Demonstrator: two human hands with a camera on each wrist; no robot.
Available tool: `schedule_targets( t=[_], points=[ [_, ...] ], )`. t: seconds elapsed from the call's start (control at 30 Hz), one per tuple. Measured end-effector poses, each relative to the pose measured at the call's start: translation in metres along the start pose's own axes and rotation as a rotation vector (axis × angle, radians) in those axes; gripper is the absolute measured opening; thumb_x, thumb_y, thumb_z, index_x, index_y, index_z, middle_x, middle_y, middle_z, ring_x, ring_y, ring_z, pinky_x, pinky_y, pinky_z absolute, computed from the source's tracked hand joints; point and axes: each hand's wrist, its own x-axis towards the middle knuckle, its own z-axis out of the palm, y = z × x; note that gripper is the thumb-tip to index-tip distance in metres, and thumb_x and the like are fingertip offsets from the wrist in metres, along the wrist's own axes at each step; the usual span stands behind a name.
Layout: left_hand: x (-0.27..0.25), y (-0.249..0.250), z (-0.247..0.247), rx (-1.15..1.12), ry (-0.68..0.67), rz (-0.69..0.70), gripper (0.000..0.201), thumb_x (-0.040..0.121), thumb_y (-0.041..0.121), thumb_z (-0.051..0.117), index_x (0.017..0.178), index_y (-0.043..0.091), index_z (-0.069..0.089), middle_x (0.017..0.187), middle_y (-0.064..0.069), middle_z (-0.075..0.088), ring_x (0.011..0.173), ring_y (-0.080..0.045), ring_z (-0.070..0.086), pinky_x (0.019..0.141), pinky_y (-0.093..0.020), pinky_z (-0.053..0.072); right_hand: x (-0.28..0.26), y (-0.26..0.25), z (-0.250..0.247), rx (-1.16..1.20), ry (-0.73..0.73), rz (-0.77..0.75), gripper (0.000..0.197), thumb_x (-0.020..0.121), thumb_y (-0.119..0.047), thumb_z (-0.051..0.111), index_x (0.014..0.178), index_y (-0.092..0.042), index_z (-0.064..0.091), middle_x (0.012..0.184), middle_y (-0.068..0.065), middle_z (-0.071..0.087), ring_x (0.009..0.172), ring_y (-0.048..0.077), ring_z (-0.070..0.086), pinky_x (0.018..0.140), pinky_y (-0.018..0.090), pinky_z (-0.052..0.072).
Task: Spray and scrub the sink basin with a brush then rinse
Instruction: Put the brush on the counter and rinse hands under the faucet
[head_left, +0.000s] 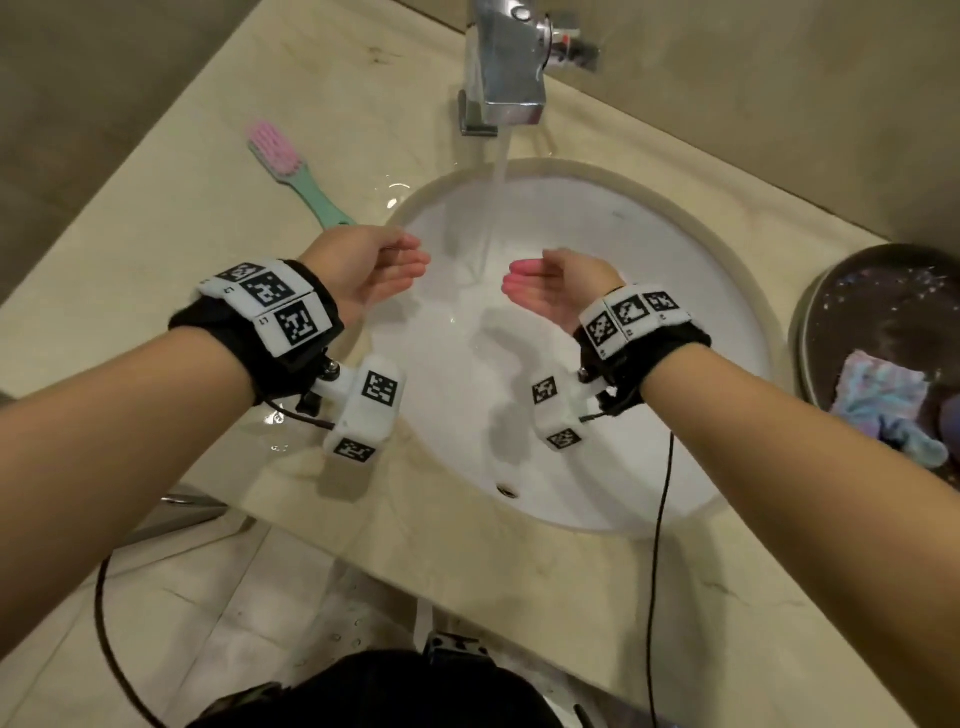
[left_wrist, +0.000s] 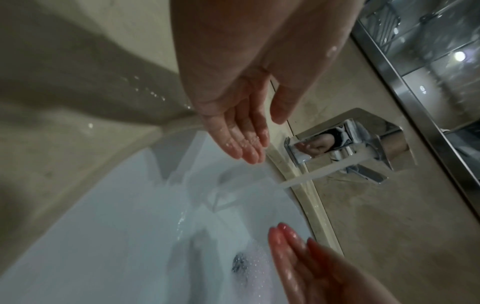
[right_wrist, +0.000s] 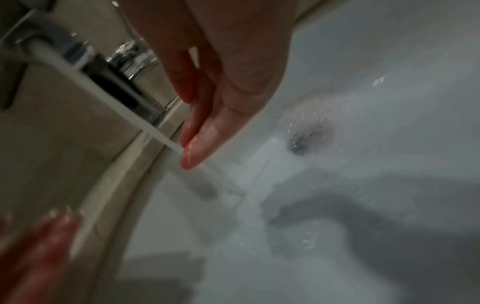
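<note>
Head view, read left to right.

Brush (head_left: 291, 169): upper left of frame, lying flat on the surface (head_left: 156, 260) beside the basin rim. Long axis runs diagonal, pink bristle head toward the upper left, green handle end toward lower right, its tip hidden behind the left wrist. No hand touches it.

Left hand (head_left: 371, 267): left of centre, over the basin's left edge. Grip apart, fingers straight and relaxed, holding nothing. Droplets on the fingers (left_wrist: 249, 144) in the left wrist view.

Stream (head_left: 496, 208): centre, falling from the tap (head_left: 506, 67) at top centre into the basin (head_left: 649, 249). It passes between the two hands; neither is clearly in it in this view. Foam around the drain (right_wrist: 302, 142).

Right hand (head_left: 556, 288): right of centre. Grip apart, palm up and slightly cupped, empty. In the right wrist view its fingertips (right_wrist: 192, 158) lie at the stream, touching or just in front, cannot tell which.

Key relation: stream lies midway, so each hand reaches it by moving inward. Left hand is much nearer the brush.

Judgement: rinse stage; scrubbing looks done.

Far right: dark dish (head_left: 831, 291) with a cloth (head_left: 883, 405).
</note>
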Motion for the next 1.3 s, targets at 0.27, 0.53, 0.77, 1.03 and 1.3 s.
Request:
schedule_targets(
  t=[0.27, 0.53, 0.77, 1.03, 1.3],
  points=[
    [0.006, 0.01, -0.024, -0.034, 0.028, -0.011, 0.022, 0.099, 0.021, 0.044, 0.086, 0.012, 0.059, 0.086, -0.002, 0.067, 0.077, -0.008, 0.065, 0.067, -0.015, 0.055, 0.022, -0.031, 0.051, 0.552, -0.039, -0.02, 0.033, 0.103, -0.012, 0.029, 0.083, 0.005, 0.049, 0.066, 0.019, 0.061, 0.073, 0.027, 0.055, 0.091, 0.037, 0.049],
    [0.01, 0.011, -0.032, -0.051, 0.026, -0.02, 0.023, 0.099, 0.022, 0.044, 0.085, 0.011, 0.059, 0.076, 0.001, 0.069, 0.075, -0.008, 0.066, 0.065, -0.016, 0.054, 0.026, -0.03, 0.061, 0.578, -0.11, 0.026, 0.024, 0.099, -0.004, 0.029, 0.087, 0.008, 0.047, 0.078, 0.016, 0.051, 0.072, 0.026, 0.052, 0.066, 0.034, 0.047],
    [0.008, 0.009, -0.032, -0.045, 0.014, -0.017, 0.023, 0.099, 0.021, 0.042, 0.085, 0.012, 0.057, 0.085, -0.002, 0.065, 0.077, -0.008, 0.063, 0.074, -0.018, 0.052, 0.013, 0.018, 0.061, -0.19, -0.196, 0.174, 0.022, 0.094, -0.004, 0.043, 0.098, 0.013, 0.056, 0.072, 0.019, 0.069, 0.06, 0.026, 0.069, 0.053, 0.034, 0.058],
    [0.011, 0.013, -0.022, -0.096, -0.024, -0.02, 0.018, 0.096, 0.018, 0.048, 0.085, 0.01, 0.059, 0.082, -0.002, 0.069, 0.08, -0.01, 0.066, 0.072, -0.018, 0.055, -0.007, 0.055, -0.014, -1.14, -0.222, 0.443, 0.039, 0.091, -0.006, 0.037, 0.064, 0.007, 0.063, 0.05, 0.015, 0.064, 0.044, 0.022, 0.064, 0.05, 0.026, 0.056],
    [0.028, 0.016, 0.014, -0.038, -0.087, -0.075, 0.018, 0.097, 0.018, 0.046, 0.087, 0.011, 0.06, 0.074, 0.0, 0.07, 0.076, -0.009, 0.066, 0.063, -0.017, 0.055, -0.026, 0.025, -0.084, -1.593, 0.314, 0.113, 0.018, 0.092, -0.014, 0.047, 0.095, -0.002, 0.06, 0.107, 0.015, 0.064, 0.09, 0.033, 0.061, 0.076, 0.029, 0.048]
  ],
)
